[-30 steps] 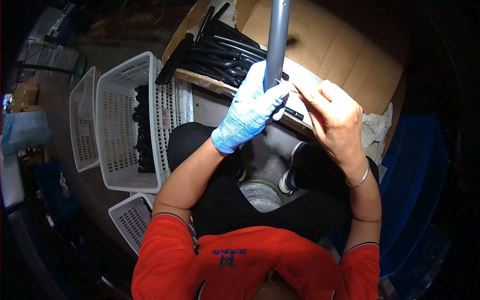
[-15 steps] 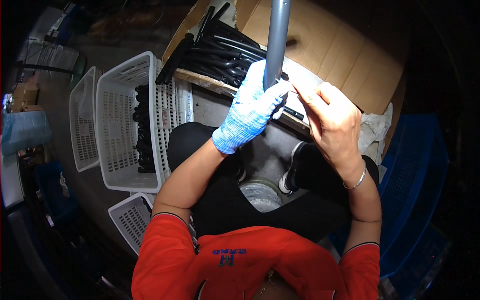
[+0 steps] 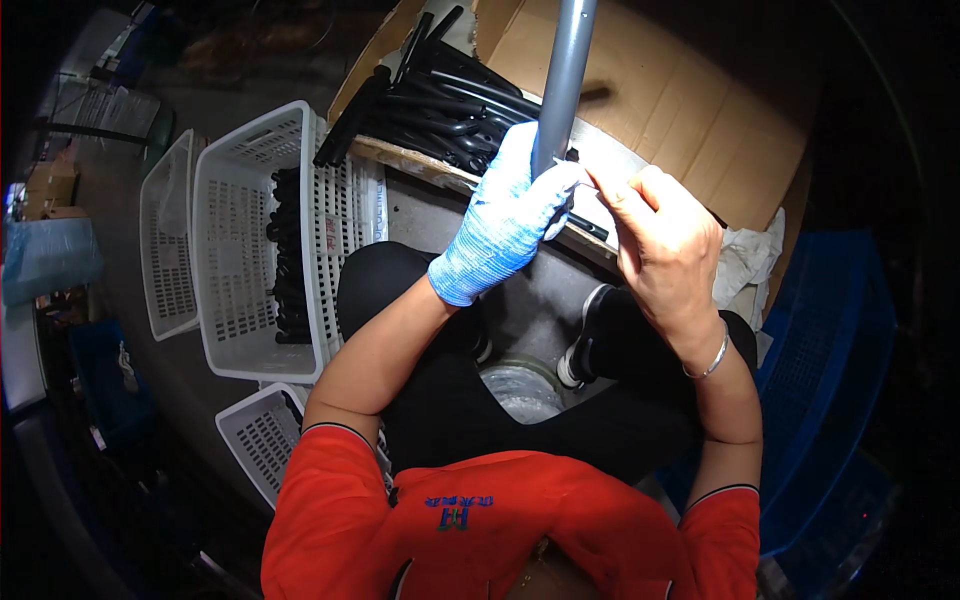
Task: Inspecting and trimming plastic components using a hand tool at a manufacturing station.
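Note:
My left hand, in a blue-and-white knitted glove, is closed round the lower part of a smooth dark grey tube. The tube rises out of the top of the view, leaning slightly right. My bare right hand, with a silver bangle at the wrist, is pinched close beside the gloved thumb. A thin pale sliver shows by its fingertips, too small to name. The tube's lower end is mostly hidden by the glove.
Ahead, an open cardboard box holds many black tubes. White perforated baskets stand to my left, the largest with black parts inside. Blue crates are at my right. Crumpled white wrapping lies by the box.
The upper part of the tube has tipped a little to the right. Both hands have stayed almost where they were, still close together.

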A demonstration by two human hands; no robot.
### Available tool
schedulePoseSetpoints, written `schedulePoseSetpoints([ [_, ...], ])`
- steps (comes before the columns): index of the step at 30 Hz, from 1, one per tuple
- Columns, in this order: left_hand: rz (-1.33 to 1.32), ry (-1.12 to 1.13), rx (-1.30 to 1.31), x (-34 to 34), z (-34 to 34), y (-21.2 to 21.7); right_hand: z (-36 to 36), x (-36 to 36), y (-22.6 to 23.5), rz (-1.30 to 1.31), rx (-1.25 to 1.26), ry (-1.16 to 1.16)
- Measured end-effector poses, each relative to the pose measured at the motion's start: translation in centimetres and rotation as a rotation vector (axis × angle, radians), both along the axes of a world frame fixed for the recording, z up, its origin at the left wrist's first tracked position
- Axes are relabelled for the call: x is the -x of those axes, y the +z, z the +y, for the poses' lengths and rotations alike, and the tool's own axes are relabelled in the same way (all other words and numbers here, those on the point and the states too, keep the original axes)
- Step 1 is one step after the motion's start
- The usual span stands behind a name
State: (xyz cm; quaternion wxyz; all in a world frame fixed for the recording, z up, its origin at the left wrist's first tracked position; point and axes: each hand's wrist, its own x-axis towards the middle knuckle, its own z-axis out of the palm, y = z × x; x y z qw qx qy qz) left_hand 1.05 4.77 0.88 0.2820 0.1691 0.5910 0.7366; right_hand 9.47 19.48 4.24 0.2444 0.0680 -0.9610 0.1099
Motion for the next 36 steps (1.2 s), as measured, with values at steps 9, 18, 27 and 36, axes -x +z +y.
schedulePoseSetpoints([
  [9,0.029,0.012,-0.004,-0.1,-0.2,-0.4,-0.6,-0.2,0.2,0.026,0.018,-0.013],
  [18,0.051,0.032,0.022,-0.1,-0.2,-0.6,-1.0,-0.2,0.2,0.058,-0.021,-0.027],
  [27,0.141,0.030,0.088,-0.1,-0.5,-0.8,-1.4,-0.3,0.3,0.073,-0.074,-0.039],
  [36,0.018,0.013,-0.006,-0.1,-0.4,-0.8,-0.8,-0.3,0.0,0.016,0.040,-0.019],
])
